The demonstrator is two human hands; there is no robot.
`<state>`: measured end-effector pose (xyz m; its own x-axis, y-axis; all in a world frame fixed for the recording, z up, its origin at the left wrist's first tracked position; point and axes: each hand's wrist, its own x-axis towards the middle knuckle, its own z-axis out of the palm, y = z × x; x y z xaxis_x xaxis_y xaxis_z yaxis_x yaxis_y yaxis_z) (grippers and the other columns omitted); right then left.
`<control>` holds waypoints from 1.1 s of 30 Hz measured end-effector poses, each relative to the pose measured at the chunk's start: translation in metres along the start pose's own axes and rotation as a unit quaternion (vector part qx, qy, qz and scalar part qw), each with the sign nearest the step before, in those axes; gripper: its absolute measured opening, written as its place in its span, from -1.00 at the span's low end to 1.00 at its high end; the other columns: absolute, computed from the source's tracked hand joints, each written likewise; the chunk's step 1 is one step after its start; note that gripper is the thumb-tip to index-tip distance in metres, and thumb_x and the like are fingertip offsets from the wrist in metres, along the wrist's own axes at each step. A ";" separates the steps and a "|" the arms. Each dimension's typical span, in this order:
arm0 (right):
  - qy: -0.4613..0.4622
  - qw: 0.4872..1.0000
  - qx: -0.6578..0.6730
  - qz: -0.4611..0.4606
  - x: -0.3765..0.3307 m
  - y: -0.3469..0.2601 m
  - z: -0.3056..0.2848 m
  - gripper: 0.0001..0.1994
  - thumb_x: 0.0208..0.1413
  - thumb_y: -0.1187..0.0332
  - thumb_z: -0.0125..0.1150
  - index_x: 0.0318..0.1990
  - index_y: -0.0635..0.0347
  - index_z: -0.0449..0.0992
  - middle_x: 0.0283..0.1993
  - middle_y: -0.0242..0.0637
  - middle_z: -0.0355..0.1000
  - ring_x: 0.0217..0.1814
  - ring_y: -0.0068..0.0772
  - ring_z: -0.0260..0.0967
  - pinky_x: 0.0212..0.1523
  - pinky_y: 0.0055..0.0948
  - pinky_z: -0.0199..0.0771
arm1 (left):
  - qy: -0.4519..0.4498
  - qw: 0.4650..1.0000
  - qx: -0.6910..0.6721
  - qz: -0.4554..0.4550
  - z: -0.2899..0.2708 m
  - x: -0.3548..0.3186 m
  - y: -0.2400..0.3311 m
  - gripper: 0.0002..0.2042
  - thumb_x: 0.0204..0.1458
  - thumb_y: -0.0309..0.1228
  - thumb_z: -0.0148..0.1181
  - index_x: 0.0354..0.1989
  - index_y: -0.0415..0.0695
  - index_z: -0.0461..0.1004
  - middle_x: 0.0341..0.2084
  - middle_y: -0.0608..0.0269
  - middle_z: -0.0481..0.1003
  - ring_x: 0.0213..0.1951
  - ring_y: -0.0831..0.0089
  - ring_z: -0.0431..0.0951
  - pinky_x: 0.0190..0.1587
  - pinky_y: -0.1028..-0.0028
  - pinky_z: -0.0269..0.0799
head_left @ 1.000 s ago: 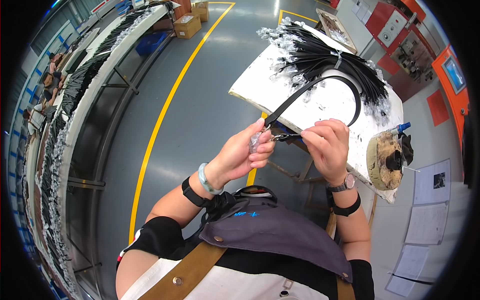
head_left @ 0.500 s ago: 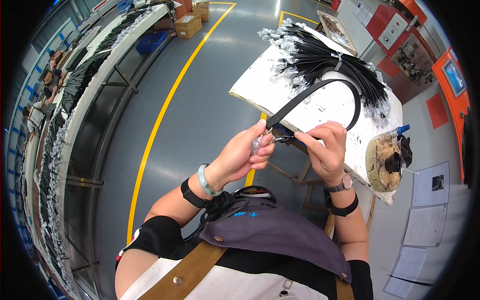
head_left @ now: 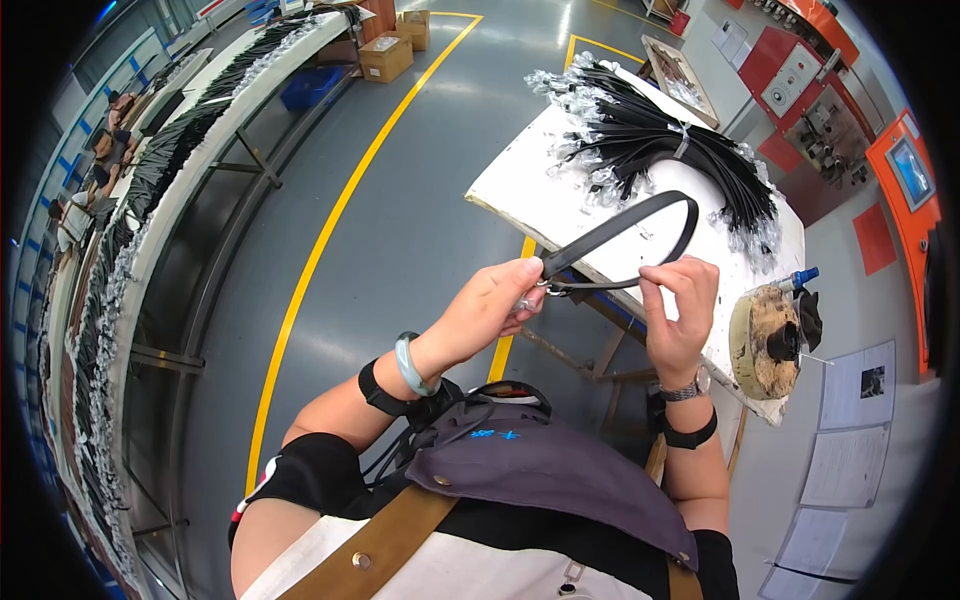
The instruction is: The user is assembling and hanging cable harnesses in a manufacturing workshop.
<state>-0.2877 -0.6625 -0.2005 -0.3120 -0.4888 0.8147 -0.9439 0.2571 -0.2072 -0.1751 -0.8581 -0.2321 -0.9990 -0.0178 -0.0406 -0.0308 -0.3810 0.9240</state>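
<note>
Between the two raised hands a black strap (head_left: 640,215) is looped; its metal-clasp end is pinched by the left hand (head_left: 490,310), its thin tail by the right hand (head_left: 678,305), kept taut for handling; beyond both, bundled straps (head_left: 660,140) are piled on the desk (head_left: 520,190).

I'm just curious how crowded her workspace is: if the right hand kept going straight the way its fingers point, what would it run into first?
The right hand points up and away, pinching the black strap. Straight on, it would probably meet the white table first, then the bundle of black straps lying on it, though depth is hard to judge.
</note>
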 end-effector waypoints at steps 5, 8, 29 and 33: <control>-0.010 1.000 -0.010 -0.017 0.020 -0.013 -0.010 -0.79 -0.25 0.60 0.26 -0.37 0.15 0.52 -0.42 -0.37 0.36 -0.29 -0.29 0.20 -0.27 -0.39 0.22 | 0.038 0.886 0.416 0.202 -0.008 -0.001 0.008 -0.68 0.19 -0.25 -0.15 -0.57 -0.17 0.23 -0.68 0.29 0.21 -0.66 0.45 0.22 -0.58 0.47 0.17; -0.043 0.998 -0.013 -0.043 0.031 -0.018 -0.008 -0.77 -0.28 0.57 0.27 -0.35 0.14 0.54 -0.37 -0.38 0.38 -0.25 -0.30 0.22 -0.23 -0.40 0.22 | 0.027 0.811 0.533 0.239 -0.010 -0.004 0.017 -0.73 0.14 -0.31 -0.08 -0.55 -0.19 0.26 -0.65 0.19 0.23 -0.61 0.24 0.31 -0.53 0.35 0.23; 0.095 0.924 0.277 0.245 0.085 0.038 -0.079 -0.76 0.18 0.32 -0.03 -0.19 0.33 0.44 -0.21 -0.34 0.40 -0.12 -0.59 0.26 -0.03 -0.59 0.18 | -0.019 0.960 0.278 0.028 -0.063 0.017 0.019 -0.79 0.09 -0.28 0.05 -0.46 -0.14 0.28 -0.62 0.49 0.21 -0.51 0.69 0.14 -0.48 0.61 0.11; 0.145 0.896 0.351 0.228 0.104 0.038 -0.132 -0.77 0.20 0.32 -0.06 -0.21 0.33 0.44 -0.25 -0.33 0.40 -0.19 -0.59 0.25 -0.09 -0.59 0.19 | -0.146 0.949 0.272 0.060 -0.073 0.040 -0.003 -0.85 0.04 -0.37 0.09 -0.46 -0.12 0.28 -0.53 0.48 0.27 -0.43 0.72 0.20 -0.37 0.64 0.19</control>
<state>-0.3417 -0.5930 -0.0523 -0.7374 -0.2040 0.6439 -0.5922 -0.2633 -0.7616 -0.2132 -0.9254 -0.2645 -0.9603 0.2562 0.1105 0.1507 0.1430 0.9782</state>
